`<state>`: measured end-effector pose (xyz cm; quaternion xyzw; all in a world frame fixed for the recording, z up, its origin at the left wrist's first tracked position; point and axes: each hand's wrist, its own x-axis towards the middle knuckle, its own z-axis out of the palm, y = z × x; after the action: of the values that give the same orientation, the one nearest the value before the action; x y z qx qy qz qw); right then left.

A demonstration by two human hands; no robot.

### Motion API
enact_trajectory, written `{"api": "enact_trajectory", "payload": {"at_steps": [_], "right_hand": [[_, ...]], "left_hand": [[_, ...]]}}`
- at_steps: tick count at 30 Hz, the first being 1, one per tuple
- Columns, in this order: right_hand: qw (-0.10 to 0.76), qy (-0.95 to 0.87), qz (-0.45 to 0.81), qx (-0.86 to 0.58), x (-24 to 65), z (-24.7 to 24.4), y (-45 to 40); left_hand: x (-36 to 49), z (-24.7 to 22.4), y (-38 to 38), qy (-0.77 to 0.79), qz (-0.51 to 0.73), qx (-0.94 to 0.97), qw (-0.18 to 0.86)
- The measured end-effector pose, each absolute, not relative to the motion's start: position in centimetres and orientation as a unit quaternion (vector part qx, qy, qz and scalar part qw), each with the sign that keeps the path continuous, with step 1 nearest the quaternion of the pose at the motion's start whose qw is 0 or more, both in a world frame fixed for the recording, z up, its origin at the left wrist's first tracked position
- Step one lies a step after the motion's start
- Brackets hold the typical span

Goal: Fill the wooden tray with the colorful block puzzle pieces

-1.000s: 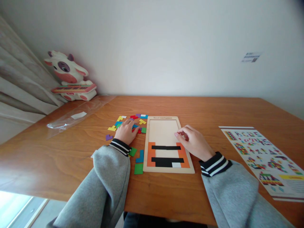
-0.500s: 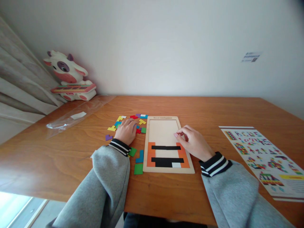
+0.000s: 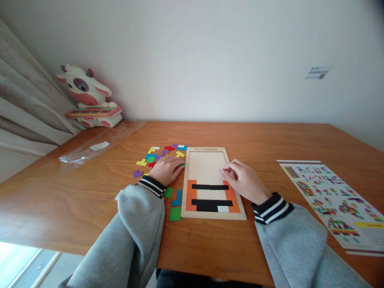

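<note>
Near the desk's front edge, a wooden puzzle frame (image 3: 213, 216) lay flat, orange and black pieces (image 3: 211, 206) filling much of its nearer half. The left hand (image 3: 166, 170), loosely curled, rested over the loose colored pieces (image 3: 151, 159) left of the frame, its grip unclear; the right hand (image 3: 244, 180) hovered half closed over the frame's right side, fingertips together, any held piece indiscernible. Beyond, at far left, a cow toy (image 3: 90, 96) sat against the wall (image 3: 210, 68).

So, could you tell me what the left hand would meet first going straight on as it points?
The left hand would likely meet the green piece by its fingertips, then the wooden puzzle frame, though its height is unclear.
</note>
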<state>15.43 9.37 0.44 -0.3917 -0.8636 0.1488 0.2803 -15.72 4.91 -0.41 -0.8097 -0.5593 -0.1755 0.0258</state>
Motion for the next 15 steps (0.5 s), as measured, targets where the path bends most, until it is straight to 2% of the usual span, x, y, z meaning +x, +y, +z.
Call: {"api": "enact_trajectory", "payload": {"at_steps": [9,15], "right_hand": [[0.277,-0.864,0.157,-0.389,15.38,0.45,9.33],[0.276,-0.866,0.15,-0.39,15.42,0.41,9.3]], "left_hand": [[-15.6,-0.08,4.63,-0.621,-0.174,-0.76,0.084],[-15.86,-0.82,4.92,-0.611,-0.181,-0.769,0.049]]}}
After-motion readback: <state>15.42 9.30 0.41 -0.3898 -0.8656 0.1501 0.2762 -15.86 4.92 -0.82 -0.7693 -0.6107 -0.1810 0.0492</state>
